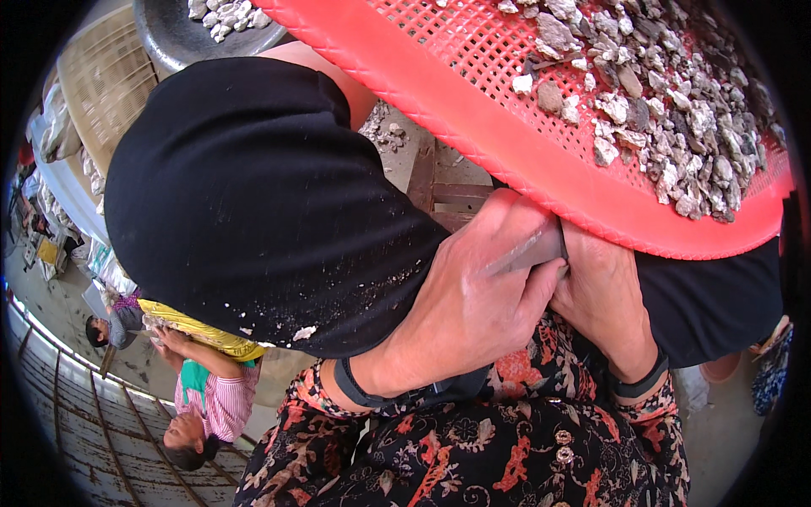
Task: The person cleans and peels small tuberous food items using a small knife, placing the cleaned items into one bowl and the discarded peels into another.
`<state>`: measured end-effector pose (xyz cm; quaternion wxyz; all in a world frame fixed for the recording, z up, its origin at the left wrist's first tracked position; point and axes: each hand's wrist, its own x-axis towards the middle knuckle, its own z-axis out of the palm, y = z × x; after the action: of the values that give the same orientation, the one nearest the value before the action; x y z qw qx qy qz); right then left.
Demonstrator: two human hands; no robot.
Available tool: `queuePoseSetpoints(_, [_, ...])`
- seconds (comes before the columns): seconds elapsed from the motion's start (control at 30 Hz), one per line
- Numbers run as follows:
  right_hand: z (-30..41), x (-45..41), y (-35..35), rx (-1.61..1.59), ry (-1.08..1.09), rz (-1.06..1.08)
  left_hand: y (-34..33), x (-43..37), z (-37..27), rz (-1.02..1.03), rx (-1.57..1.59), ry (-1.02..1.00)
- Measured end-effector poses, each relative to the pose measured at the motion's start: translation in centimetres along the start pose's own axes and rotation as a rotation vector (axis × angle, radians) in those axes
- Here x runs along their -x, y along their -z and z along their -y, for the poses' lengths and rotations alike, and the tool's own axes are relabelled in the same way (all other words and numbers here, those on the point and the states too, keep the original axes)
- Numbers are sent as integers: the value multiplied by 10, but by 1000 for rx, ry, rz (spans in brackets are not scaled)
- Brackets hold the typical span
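Both hands meet above my lap, just below the rim of a red plastic sieve basket [418,95]. My left hand [475,285] is closed around a flat grey blade-like piece [535,253], blurred, with the thumb at its edge. Close against it, my right hand [602,285] has its fingers hidden behind the left hand and the rim, so I cannot see what it holds. Grey and whitish rough lumps [690,127], stone-like pieces of mixed size, lie heaped in the tilted basket, mostly on its right side.
A dark metal basin [161,38] with whitish lumps [228,19] stands at upper left, near a beige plastic basket [104,76]. White crumbs dot my black-clad left knee [253,209]. At lower left, a person [218,393] works beside a yellow sack [203,329], with another person [120,326] beyond.
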<state>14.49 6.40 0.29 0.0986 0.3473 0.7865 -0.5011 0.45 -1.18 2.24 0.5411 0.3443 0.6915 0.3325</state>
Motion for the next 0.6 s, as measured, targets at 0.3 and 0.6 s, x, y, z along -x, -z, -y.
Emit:
queuePoseSetpoints(0.3, [3, 1, 1, 15, -17, -19, 0, 0, -1, 0, 19, 18])
queuePoseSetpoints(0.6, [5, 2, 3, 11, -9, -19, 0, 3, 0, 4, 18, 19])
